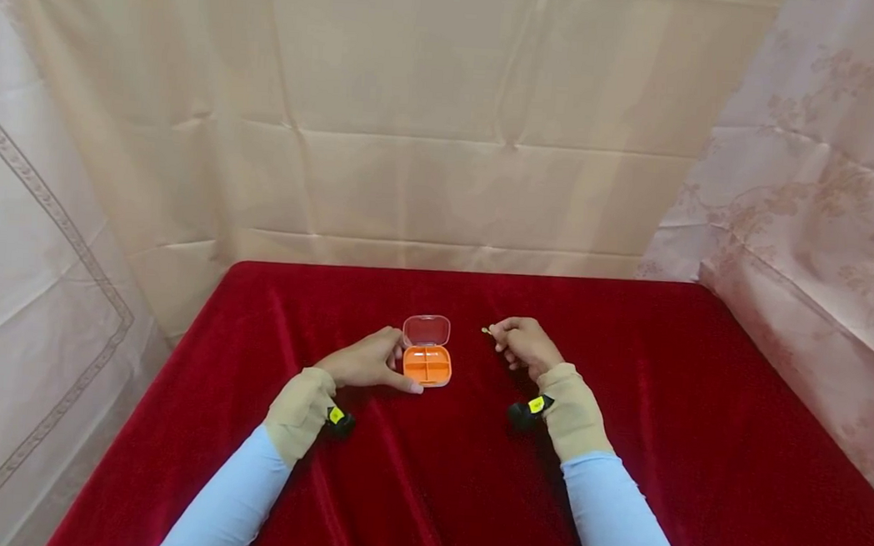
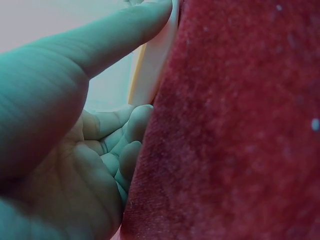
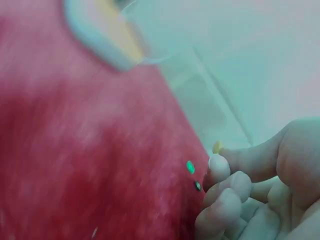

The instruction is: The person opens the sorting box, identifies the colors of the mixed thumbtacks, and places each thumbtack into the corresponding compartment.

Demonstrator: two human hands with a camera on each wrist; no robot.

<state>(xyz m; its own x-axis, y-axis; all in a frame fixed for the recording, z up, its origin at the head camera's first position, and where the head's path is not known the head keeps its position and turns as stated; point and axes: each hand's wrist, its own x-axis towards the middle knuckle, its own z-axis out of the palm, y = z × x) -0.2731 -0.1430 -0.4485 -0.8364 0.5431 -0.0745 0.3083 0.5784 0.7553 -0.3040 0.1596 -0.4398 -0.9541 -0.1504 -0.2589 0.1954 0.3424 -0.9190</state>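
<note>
A small orange pill box (image 1: 427, 366) with several compartments lies on the red cloth, its clear lid (image 1: 427, 330) swung up at the back. My left hand (image 1: 368, 361) holds the box from the left, thumb at the near corner and fingers at the far left side. In the left wrist view the thumb (image 2: 115, 37) lies against the box's pale side wall (image 2: 152, 65). To the right of the box, my right hand (image 1: 526, 344) pinches a tiny yellow pill (image 3: 217, 147) between thumb and forefinger. The right hand's other fingers are curled in.
A tiny green piece (image 3: 190, 167) and a small dark piece (image 3: 198, 186) show on the cloth beside the right fingertips. The red velvet cloth (image 1: 670, 387) covers the table. Beige drapery (image 1: 446, 123) hangs behind it, with patterned curtains (image 1: 825, 188) at the sides.
</note>
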